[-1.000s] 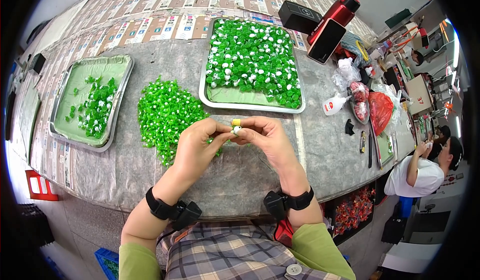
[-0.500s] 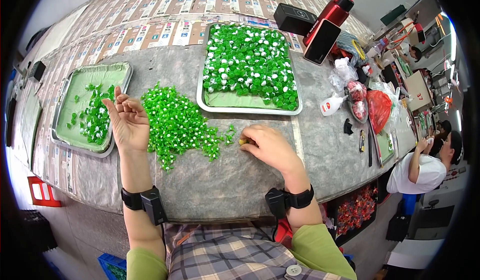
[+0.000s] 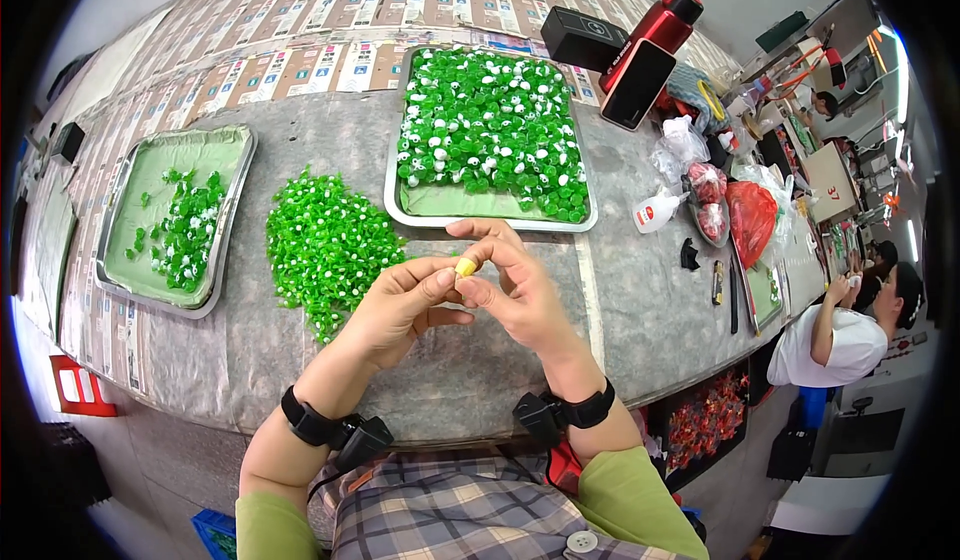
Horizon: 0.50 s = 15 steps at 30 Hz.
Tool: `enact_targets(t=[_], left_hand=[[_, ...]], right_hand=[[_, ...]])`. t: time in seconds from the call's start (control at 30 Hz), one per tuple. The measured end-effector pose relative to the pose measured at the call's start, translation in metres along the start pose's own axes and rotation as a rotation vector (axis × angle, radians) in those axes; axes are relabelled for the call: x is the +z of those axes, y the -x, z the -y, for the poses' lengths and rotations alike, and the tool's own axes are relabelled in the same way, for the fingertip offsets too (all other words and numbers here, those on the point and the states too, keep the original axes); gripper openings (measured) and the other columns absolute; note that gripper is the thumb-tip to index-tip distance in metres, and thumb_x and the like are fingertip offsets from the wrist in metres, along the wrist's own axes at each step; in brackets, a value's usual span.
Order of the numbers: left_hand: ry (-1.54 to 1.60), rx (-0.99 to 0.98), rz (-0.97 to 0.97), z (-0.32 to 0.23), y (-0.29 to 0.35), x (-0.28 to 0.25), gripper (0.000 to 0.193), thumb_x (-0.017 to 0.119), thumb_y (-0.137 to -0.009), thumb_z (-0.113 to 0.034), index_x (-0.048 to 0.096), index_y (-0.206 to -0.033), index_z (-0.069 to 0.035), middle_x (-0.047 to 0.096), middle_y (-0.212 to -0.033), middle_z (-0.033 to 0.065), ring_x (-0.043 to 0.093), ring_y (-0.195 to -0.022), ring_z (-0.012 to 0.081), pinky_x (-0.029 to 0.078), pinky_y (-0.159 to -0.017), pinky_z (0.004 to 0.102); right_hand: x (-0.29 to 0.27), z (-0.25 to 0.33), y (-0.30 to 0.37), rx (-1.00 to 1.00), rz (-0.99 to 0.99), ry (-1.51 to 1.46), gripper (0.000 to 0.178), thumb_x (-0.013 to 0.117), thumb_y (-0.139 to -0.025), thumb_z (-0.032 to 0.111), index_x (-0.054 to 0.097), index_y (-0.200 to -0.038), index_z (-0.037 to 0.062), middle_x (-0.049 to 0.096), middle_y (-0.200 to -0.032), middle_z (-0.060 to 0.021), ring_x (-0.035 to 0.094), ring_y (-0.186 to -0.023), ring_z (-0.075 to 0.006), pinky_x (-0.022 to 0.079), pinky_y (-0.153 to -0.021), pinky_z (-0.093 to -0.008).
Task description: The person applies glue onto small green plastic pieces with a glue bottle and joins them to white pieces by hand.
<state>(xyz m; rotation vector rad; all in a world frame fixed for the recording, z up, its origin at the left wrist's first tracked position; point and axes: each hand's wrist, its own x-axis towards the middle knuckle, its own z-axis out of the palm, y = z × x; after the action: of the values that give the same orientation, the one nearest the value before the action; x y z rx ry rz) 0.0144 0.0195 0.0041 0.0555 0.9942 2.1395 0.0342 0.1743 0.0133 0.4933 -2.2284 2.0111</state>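
My left hand (image 3: 405, 305) and my right hand (image 3: 515, 290) meet above the table, just in front of the big tray. Between their fingertips shows a small yellow piece (image 3: 465, 267); I cannot tell whether it is held or wrapped on a right fingertip. Both thumbs and forefingers are pinched together there, hiding anything else in them. To the left of my hands lies a heap of small green plastic pieces with white parts (image 3: 330, 245). The large metal tray (image 3: 490, 225) is filled with green pieces bearing white eyeball-like balls. A smaller tray (image 3: 125, 260) at the left holds fewer.
At the back right stand a red bottle (image 3: 672, 20), a phone (image 3: 638, 85) and a black box (image 3: 585, 38). Nearer lie a white squeeze bottle (image 3: 658, 210), a red plastic bag (image 3: 750, 220) and a marker-like stick (image 3: 717, 283). A person in white (image 3: 835, 335) sits at the right.
My left hand has come from over the left side of the heap to my right hand, its open fingers now pinched. My right hand has turned, bringing the yellow piece between both hands.
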Motion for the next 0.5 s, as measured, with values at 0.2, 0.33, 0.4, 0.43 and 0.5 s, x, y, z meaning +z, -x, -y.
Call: enact_targets(t=[0.2,0.33,0.4,0.43,0.5], left_hand=[[0.075,0.032,0.046,0.006,-0.004,-0.011,0.018,0.051,-0.081,-0.016,0.052,-0.092,-0.002,0.057,-0.080,0.0045,0.056,-0.066,0.0108,0.050,-0.063,0.0228],[0.102,0.113,-0.034,0.002,-0.002,-0.013,0.018,0.049,-0.083,-0.018,0.052,-0.092,-0.002,0.055,-0.078,0.0037,0.054,-0.066,0.0087,0.049,-0.062,0.0223],[0.116,0.152,-0.091,-0.002,-0.002,-0.012,0.021,0.046,-0.085,-0.021,0.051,-0.094,-0.002,0.051,-0.076,0.0017,0.052,-0.066,0.0075,0.049,-0.061,0.0220],[0.116,0.153,-0.092,-0.002,-0.002,-0.013,0.021,0.046,-0.085,-0.021,0.051,-0.094,-0.002,0.051,-0.076,0.0017,0.052,-0.066,0.0075,0.049,-0.061,0.0220],[0.136,0.176,-0.126,-0.002,-0.004,-0.015,0.022,0.045,-0.085,-0.023,0.051,-0.094,-0.003,0.051,-0.075,0.0005,0.051,-0.066,0.0075,0.048,-0.062,0.0218]], right_hand=[[-0.003,0.000,0.000,-0.073,-0.022,0.105,0.011,0.057,-0.075,0.010,0.052,-0.083,0.0047,0.048,-0.105,-0.0099,0.042,-0.101,-0.0184,0.029,-0.088,-0.0314],[-0.051,-0.004,-0.004,-0.267,-0.747,0.373,0.016,0.058,-0.075,0.012,0.050,-0.086,0.0027,0.053,-0.093,-0.0082,0.050,-0.084,-0.0168,0.040,-0.073,-0.0285],[-0.096,-0.012,0.004,-0.313,-1.132,0.494,0.025,0.058,-0.076,0.013,0.048,-0.094,0.0005,0.052,-0.092,-0.0084,0.049,-0.083,-0.0160,0.040,-0.072,-0.0276],[-0.118,-0.020,0.011,-0.303,-1.278,0.633,0.030,0.059,-0.075,0.015,0.048,-0.098,-0.0003,0.052,-0.091,-0.0088,0.049,-0.083,-0.0171,0.039,-0.072,-0.0283],[-0.143,-0.035,0.020,-0.190,-1.323,0.766,0.036,0.061,-0.073,0.019,0.048,-0.100,-0.0006,0.052,-0.093,-0.0099,0.049,-0.086,-0.0186,0.039,-0.074,-0.0291]])
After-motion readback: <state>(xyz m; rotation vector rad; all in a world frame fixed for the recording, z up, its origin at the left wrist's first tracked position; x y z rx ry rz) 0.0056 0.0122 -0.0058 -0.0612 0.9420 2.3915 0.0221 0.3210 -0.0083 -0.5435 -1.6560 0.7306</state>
